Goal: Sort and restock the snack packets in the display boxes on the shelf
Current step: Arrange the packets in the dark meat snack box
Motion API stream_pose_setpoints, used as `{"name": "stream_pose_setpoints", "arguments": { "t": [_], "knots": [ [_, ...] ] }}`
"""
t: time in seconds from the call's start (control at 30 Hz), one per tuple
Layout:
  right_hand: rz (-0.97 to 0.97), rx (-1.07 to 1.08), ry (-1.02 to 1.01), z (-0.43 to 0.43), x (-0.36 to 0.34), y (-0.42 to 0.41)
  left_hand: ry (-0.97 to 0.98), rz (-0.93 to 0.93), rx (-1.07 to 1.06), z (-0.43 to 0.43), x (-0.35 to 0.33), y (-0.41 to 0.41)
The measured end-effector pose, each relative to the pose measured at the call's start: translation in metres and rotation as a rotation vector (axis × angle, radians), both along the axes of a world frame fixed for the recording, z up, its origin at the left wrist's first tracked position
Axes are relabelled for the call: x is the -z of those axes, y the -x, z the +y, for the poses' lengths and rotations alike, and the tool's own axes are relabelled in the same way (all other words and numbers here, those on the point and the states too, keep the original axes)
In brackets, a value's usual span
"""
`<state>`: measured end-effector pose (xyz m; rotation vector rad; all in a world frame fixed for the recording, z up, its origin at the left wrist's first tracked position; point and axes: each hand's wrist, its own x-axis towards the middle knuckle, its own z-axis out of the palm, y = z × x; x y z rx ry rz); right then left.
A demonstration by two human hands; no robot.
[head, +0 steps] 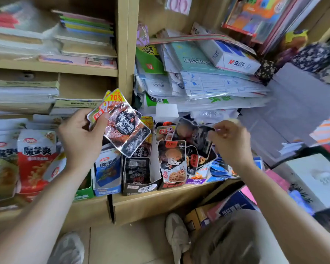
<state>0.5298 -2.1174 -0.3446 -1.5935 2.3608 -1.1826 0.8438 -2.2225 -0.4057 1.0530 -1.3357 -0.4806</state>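
My left hand (80,136) grips a small stack of black and silver snack packets (122,126) with a yellow "10%" corner, held up above the black display box (139,178). My right hand (229,141) pinches the top edge of a dark snack packet (194,136) that stands among several packets over the red and black display box (171,164). A blue and white display box (108,168) stands left of the black one. Red and white snack bags (36,159) fill the shelf's left part.
Stacks of paper, envelopes and a white stationery box (231,58) pile up behind and above the snack boxes. A vertical shelf post (127,44) divides the unit. Blue packets (221,168) lie right of the boxes. Cartons and my shoes (177,235) are on the floor below.
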Motion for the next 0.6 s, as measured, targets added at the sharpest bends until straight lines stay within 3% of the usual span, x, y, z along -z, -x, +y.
{"name": "stream_pose_setpoints", "arguments": {
  "t": [0.13, 0.23, 0.33, 0.43, 0.5, 0.6],
  "knots": [
    [-0.038, -0.049, -0.193, 0.014, 0.027, -0.004, -0.026, 0.033, 0.007, -0.001, 0.000, -0.001],
    [0.054, 0.009, 0.008, 0.024, 0.025, -0.015, -0.017, 0.028, -0.029, 0.001, -0.001, -0.003],
    [0.111, -0.235, 0.086, 0.023, 0.019, -0.052, 0.000, 0.008, -0.049, 0.002, -0.002, -0.009],
    [0.049, -0.583, -0.172, -0.001, 0.023, -0.087, -0.005, 0.027, -0.048, 0.001, 0.000, -0.015],
    [0.045, -0.688, -0.373, -0.025, 0.028, -0.102, 0.005, 0.045, -0.064, 0.000, -0.001, -0.018],
    [0.204, -0.789, -0.605, -0.062, 0.039, -0.119, 0.012, 0.062, -0.074, -0.002, -0.002, -0.023]
  ]
}}
